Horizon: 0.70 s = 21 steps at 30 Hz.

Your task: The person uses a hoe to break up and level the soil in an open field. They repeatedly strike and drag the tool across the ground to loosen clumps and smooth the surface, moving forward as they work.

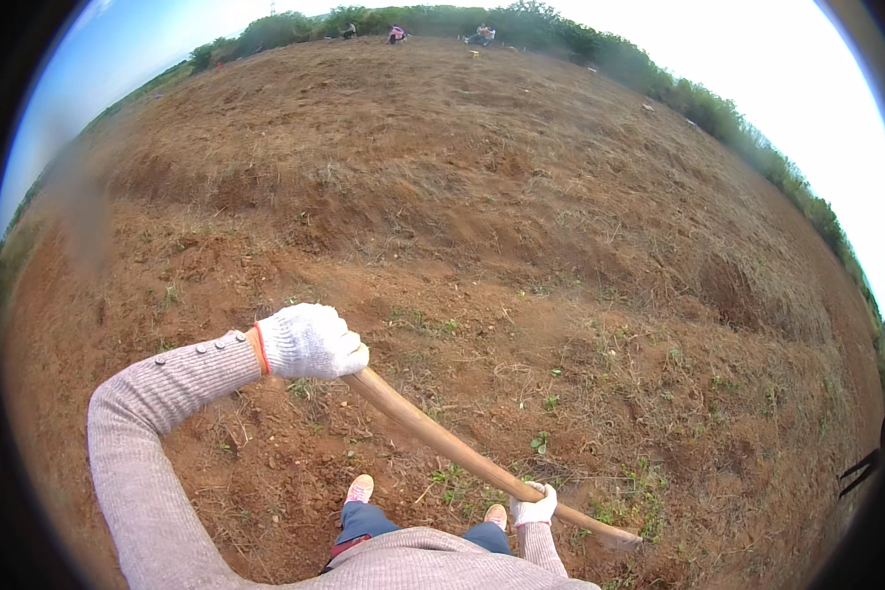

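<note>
A long wooden tool handle (442,440) slants across the front of my body, from upper left to lower right. My left hand (313,341), in a white knitted glove with a red-orange cuff edge, grips its upper end. Lower down, near my right foot, my right hand (535,504) is closed around the same handle in a similar white glove. Past that hand the handle runs on to a paler end close to the ground. Whether a tool head is fitted at either end I cannot tell.
Reddish-brown soil (383,287) with dry grass and small green weeds (539,442) surrounds my shoes (360,489). A low ridge crosses the field ahead. Several people (397,34) are far off by a line of green bushes (546,29). A dark object shows at the right rim.
</note>
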Each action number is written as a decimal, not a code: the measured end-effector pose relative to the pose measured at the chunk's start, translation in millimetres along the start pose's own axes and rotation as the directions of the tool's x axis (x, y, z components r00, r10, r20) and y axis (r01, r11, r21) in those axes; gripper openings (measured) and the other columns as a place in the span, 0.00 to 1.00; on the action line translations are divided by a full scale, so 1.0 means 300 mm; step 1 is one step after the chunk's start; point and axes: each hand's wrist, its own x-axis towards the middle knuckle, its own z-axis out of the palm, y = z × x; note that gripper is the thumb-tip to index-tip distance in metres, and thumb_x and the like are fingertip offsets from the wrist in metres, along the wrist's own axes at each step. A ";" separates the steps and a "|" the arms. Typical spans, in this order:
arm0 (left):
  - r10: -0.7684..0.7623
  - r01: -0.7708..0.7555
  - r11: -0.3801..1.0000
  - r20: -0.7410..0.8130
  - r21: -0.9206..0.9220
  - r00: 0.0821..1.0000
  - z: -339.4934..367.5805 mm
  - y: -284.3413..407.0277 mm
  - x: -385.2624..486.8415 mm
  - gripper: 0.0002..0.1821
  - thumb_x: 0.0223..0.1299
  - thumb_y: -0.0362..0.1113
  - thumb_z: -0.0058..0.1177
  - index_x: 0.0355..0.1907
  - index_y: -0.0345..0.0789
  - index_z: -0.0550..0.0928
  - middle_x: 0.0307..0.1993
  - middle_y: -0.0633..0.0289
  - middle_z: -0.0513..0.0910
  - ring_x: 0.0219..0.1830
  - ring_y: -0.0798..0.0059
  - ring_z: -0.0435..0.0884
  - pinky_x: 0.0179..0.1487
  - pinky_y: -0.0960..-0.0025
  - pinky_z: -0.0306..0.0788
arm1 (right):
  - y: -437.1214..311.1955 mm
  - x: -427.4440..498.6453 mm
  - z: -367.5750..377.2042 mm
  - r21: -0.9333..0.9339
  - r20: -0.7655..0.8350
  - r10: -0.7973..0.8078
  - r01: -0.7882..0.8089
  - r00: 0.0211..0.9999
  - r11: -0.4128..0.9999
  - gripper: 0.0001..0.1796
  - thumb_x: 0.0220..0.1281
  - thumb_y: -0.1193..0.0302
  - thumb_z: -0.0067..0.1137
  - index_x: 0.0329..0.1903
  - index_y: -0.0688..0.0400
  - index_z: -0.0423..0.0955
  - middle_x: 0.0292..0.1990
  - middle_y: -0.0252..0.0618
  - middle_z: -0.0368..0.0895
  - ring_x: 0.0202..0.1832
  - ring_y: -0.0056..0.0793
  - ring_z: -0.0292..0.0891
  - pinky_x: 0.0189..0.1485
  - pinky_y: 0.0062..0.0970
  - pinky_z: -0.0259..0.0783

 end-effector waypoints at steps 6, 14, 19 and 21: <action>0.052 0.024 0.949 -0.230 0.315 0.972 -0.143 -0.392 -0.408 0.08 0.46 0.40 0.58 0.30 0.44 0.77 0.23 0.72 0.76 0.26 0.78 0.77 0.28 0.73 0.72 | 0.596 -0.297 0.146 0.010 -0.031 0.175 -0.174 0.984 0.985 0.06 0.57 0.71 0.54 0.26 0.53 0.69 0.21 0.28 0.73 0.23 0.25 0.73 0.31 0.27 0.77; -0.135 0.171 0.927 -0.129 0.333 0.982 -0.295 -0.496 -0.583 0.06 0.50 0.38 0.60 0.25 0.44 0.77 0.22 0.69 0.77 0.27 0.75 0.79 0.35 0.69 0.72 | 0.971 -0.472 0.117 0.079 -0.231 0.406 -0.399 0.884 0.913 0.11 0.56 0.69 0.61 0.39 0.58 0.71 0.32 0.40 0.79 0.33 0.37 0.80 0.38 0.34 0.81; -0.180 0.113 0.940 0.188 0.322 0.965 -0.338 -0.454 -0.604 0.08 0.48 0.39 0.63 0.22 0.44 0.77 0.19 0.68 0.78 0.27 0.72 0.82 0.35 0.67 0.75 | 0.981 -0.479 0.046 0.044 -0.186 0.312 -0.309 0.932 0.950 0.15 0.55 0.67 0.64 0.40 0.58 0.70 0.31 0.40 0.78 0.33 0.37 0.78 0.35 0.35 0.79; -0.135 0.071 0.953 0.203 0.295 0.970 -0.384 -0.434 -0.588 0.08 0.48 0.38 0.64 0.23 0.43 0.77 0.19 0.67 0.79 0.27 0.71 0.83 0.34 0.66 0.76 | 0.943 -0.460 -0.010 0.055 -0.141 0.271 -0.265 0.952 0.963 0.13 0.56 0.66 0.63 0.37 0.58 0.71 0.28 0.38 0.77 0.31 0.33 0.76 0.35 0.31 0.78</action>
